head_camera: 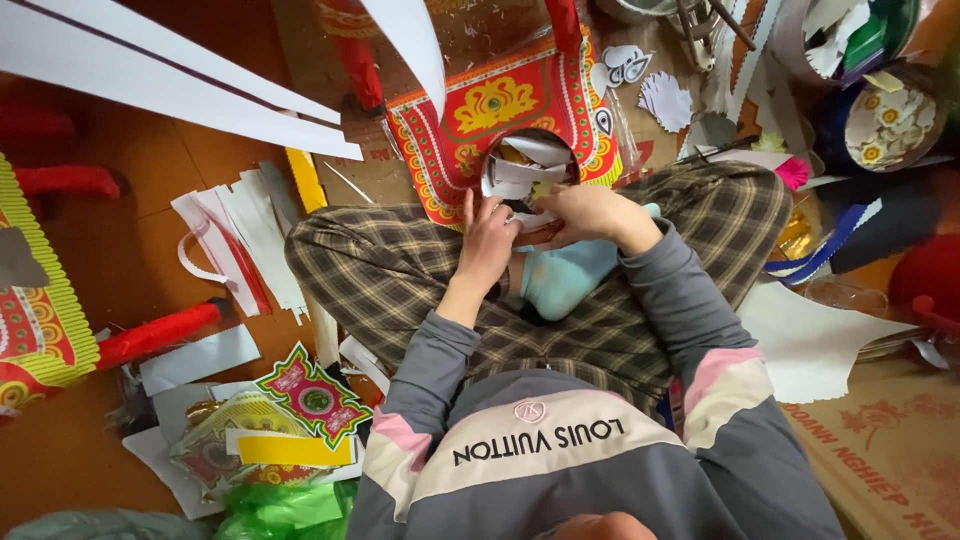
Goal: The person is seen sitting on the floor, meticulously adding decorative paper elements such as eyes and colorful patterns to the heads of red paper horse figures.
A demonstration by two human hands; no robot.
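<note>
I sit cross-legged in plaid trousers on the floor. A red and yellow patterned paper piece [500, 100] with a round hole stands in front of my legs. Silver and white paper strips [525, 165] fill the hole. My left hand [488, 240] rests at the lower left edge of the hole, fingers up against the strips. My right hand [585, 212] presses on the strips at the lower right edge, fingers curled over a white piece. A light blue sock [565, 275] lies under both hands.
Long white paper sheets [170, 75] stretch across the upper left. Cut strips [240, 240], red tubes [160, 335] and a small star-shaped ornament [315, 398] lie left. A round patterned box [885, 125] and white paper sheet [810, 340] sit right. Green plastic [285, 505] lies at bottom.
</note>
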